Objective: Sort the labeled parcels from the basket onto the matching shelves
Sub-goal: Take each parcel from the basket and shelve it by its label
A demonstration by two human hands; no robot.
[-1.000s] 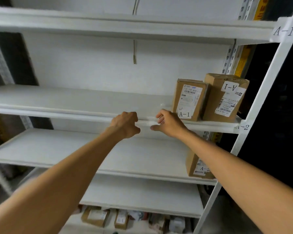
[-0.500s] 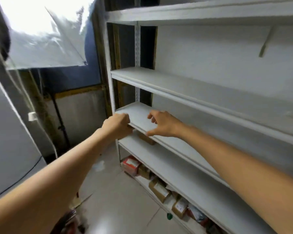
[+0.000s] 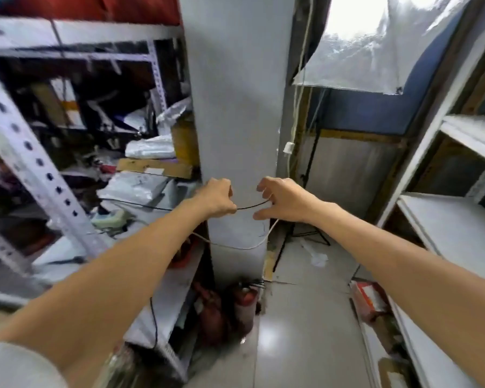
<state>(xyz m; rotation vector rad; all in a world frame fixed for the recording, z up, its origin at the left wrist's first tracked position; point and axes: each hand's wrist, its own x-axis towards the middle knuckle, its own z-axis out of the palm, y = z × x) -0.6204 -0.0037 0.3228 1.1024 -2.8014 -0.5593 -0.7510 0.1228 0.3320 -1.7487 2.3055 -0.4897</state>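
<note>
Grey pillar [image 3: 235,107] ahead, white shelves [image 3: 445,219] at right; no basket or parcel in hand is in view. We see the left hand [image 3: 217,198] fisted and the right hand [image 3: 283,201] loosely curled, both empty, by a black cable [image 3: 252,205]. We judge that reaching forward could snag it.

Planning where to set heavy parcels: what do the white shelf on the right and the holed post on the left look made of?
Shelf: white board, matte finish; painted metal or laminate, the blur leaves that open. Post: probably painted steel angle, judging by its row of punched holes.
</note>
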